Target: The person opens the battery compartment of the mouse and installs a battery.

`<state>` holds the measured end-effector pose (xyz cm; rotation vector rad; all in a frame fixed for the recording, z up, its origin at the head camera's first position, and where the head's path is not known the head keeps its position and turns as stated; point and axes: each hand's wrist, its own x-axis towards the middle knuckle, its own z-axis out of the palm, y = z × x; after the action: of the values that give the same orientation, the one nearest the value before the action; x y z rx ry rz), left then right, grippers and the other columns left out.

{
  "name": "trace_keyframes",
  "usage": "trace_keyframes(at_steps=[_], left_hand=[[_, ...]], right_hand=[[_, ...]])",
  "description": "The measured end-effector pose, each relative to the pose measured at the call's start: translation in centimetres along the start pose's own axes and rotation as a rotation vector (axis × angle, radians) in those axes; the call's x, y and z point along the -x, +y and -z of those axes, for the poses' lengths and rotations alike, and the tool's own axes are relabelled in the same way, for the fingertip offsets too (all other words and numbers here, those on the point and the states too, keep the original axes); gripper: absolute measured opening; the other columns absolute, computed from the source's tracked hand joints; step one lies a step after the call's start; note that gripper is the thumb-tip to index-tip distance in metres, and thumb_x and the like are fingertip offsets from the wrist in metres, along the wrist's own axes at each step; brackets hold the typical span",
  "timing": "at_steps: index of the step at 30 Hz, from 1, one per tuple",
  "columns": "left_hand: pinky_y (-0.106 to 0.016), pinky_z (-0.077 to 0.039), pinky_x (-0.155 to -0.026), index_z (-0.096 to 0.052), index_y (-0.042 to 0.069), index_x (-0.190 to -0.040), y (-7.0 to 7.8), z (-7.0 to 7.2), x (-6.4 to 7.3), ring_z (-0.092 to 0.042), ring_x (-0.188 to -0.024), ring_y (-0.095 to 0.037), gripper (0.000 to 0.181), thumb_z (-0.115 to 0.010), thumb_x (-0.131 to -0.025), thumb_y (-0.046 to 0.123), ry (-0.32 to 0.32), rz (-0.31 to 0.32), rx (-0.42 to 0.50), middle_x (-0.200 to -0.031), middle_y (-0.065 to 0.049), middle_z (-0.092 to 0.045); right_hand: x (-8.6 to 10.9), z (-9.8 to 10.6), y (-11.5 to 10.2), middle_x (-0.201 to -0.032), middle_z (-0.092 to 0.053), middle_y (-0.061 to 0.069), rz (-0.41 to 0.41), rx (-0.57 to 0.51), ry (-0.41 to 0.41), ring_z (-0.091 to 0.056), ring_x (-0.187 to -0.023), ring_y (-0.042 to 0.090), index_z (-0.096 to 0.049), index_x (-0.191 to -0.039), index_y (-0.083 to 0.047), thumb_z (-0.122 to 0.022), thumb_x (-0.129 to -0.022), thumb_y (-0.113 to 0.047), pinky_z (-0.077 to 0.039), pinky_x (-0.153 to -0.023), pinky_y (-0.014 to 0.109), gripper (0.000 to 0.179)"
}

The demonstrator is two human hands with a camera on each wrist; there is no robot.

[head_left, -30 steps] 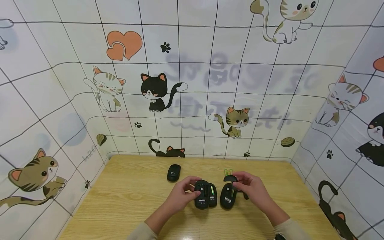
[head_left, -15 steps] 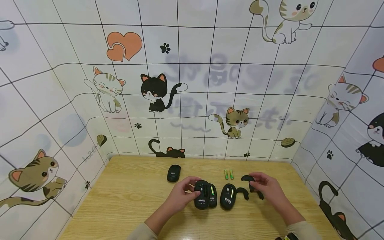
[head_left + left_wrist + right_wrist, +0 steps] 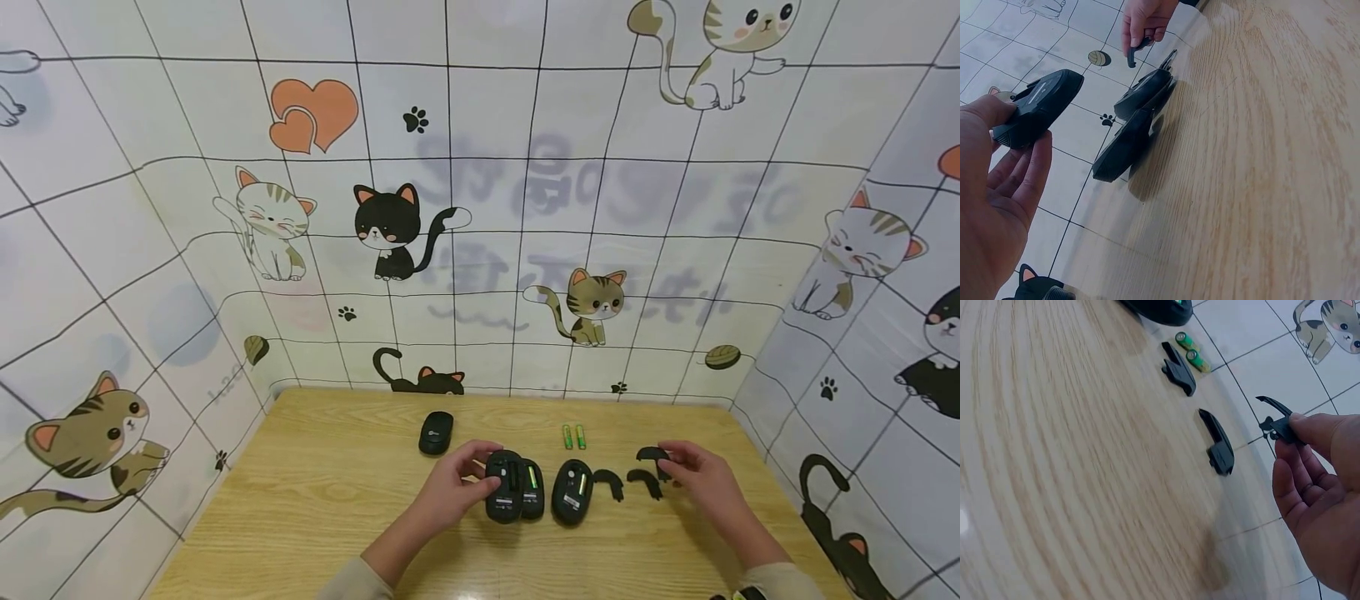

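My left hand (image 3: pixel 456 485) holds a black computer mouse (image 3: pixel 504 498), underside up, raised above the table in the left wrist view. Beneath it, partly hidden in the head view, an upturned mouse (image 3: pixel 533 500) shows a green battery in its slot. Another upturned mouse (image 3: pixel 572 500), also with a battery, lies to its right. My right hand (image 3: pixel 703 477) pinches a curved black battery cover (image 3: pixel 1280 427) between thumb and fingers, off the tabletop. Two similar covers lie on the wood, one battery cover (image 3: pixel 1180 374) beside the right mouse and another battery cover (image 3: pixel 1219 447) nearer my right hand.
Two green batteries (image 3: pixel 573 437) lie side by side behind the right mouse. At the back left rests a black mouse (image 3: pixel 436 433), top side up. The wooden table (image 3: pixel 315 500) meets a cat-printed sheet (image 3: pixel 495 250) at the back and sides.
My right hand has moved right with the pinched cover, from above the right mouse to past the two covers on the table. The left hand and its mouse stay put.
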<state>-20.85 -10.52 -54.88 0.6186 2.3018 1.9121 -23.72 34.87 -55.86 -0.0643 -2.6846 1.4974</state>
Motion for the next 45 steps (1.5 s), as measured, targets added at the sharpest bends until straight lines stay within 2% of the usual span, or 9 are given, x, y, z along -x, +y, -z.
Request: trace_keyframes(at_steps=[8, 12, 20, 26, 33, 37, 43, 45], left_hand=[[-0.028, -0.062, -0.081, -0.069, 0.013, -0.145, 0.4, 0.0, 0.2, -0.073, -0.102, -0.023, 0.043, -0.079, -0.103, 0.01, 0.002, 0.003, 0.009, -0.123, -0.009, -0.07], [-0.028, -0.061, -0.081, -0.07, 0.017, -0.144, 0.7, 0.0, 0.3, -0.072, -0.102, -0.024, 0.043, -0.079, -0.103, 0.01, 0.006, 0.013, 0.012, -0.124, -0.009, -0.07], [-0.029, -0.062, -0.081, -0.07, 0.021, -0.143, 0.3, 0.2, 0.3, -0.073, -0.102, -0.023, 0.042, -0.079, -0.103, 0.011, 0.011, 0.02, 0.002, -0.122, -0.005, -0.07], [-0.029, -0.061, -0.081, -0.07, 0.017, -0.143, 0.3, 0.2, 0.3, -0.073, -0.101, -0.022, 0.042, -0.079, -0.103, 0.011, 0.005, 0.005, 0.01, -0.122, -0.008, -0.07], [-0.029, -0.062, -0.08, -0.07, 0.02, -0.143, 0.2, 0.2, 0.1, -0.073, -0.101, -0.021, 0.041, -0.079, -0.103, 0.011, 0.006, -0.002, 0.009, -0.122, -0.007, -0.07], [-0.029, -0.062, -0.081, -0.071, 0.021, -0.143, 0.3, 0.2, 0.1, -0.073, -0.101, -0.022, 0.042, -0.08, -0.103, 0.011, 0.006, 0.008, 0.011, -0.122, -0.006, -0.07], [-0.028, -0.062, -0.08, -0.07, 0.017, -0.144, 0.4, 0.1, 0.2, -0.072, -0.102, -0.025, 0.042, -0.08, -0.103, 0.009, 0.004, 0.012, 0.021, -0.122, -0.009, -0.07], [-0.028, -0.061, -0.08, -0.07, 0.016, -0.144, 0.5, 0.1, 0.3, -0.072, -0.102, -0.025, 0.042, -0.08, -0.103, 0.01, 0.008, 0.009, 0.02, -0.122, -0.009, -0.07]], right_hand=[[0.0, 1.0, 1.2, -0.118, -0.073, 0.015, -0.029, 0.054, -0.005, -0.067, -0.091, 0.006, -0.066, -0.145, 0.004, -0.076, -0.108, -0.018, -0.062, -0.075, 0.028, 0.045], [0.1, 1.5, 1.9, -0.115, -0.073, 0.013, -0.032, 0.067, 0.005, -0.066, -0.089, 0.003, -0.066, -0.145, 0.005, -0.075, -0.108, -0.013, -0.061, -0.074, 0.027, 0.042], [0.3, 2.5, 2.6, -0.114, -0.074, 0.012, -0.042, 0.052, 0.016, -0.064, -0.087, 0.001, -0.063, -0.145, 0.009, -0.073, -0.107, -0.006, -0.06, -0.072, 0.027, 0.042], [0.2, 2.6, 3.0, -0.106, -0.072, 0.007, -0.051, 0.056, 0.012, -0.062, -0.082, 0.006, -0.063, -0.144, 0.01, -0.072, -0.107, -0.003, -0.058, -0.067, 0.027, 0.041], [0.3, 2.4, 3.3, -0.105, -0.073, 0.011, -0.047, 0.044, -0.023, -0.062, -0.077, 0.01, -0.062, -0.144, 0.012, -0.07, -0.106, 0.0, -0.056, -0.063, 0.028, 0.04], [0.3, 2.3, 3.5, -0.105, -0.073, 0.01, -0.036, 0.07, -0.018, -0.061, -0.077, 0.008, -0.064, -0.143, 0.011, -0.071, -0.106, -0.001, -0.055, -0.062, 0.028, 0.04], [0.2, 2.2, 3.8, -0.105, -0.072, 0.01, -0.009, 0.105, -0.018, -0.058, -0.078, 0.007, -0.067, -0.14, 0.011, -0.074, -0.104, -0.002, -0.053, -0.061, 0.027, 0.039], [0.0, 2.1, 4.0, -0.105, -0.072, 0.011, 0.008, 0.131, -0.014, -0.059, -0.081, 0.006, -0.068, -0.139, 0.01, -0.075, -0.103, -0.002, -0.053, -0.064, 0.026, 0.038]])
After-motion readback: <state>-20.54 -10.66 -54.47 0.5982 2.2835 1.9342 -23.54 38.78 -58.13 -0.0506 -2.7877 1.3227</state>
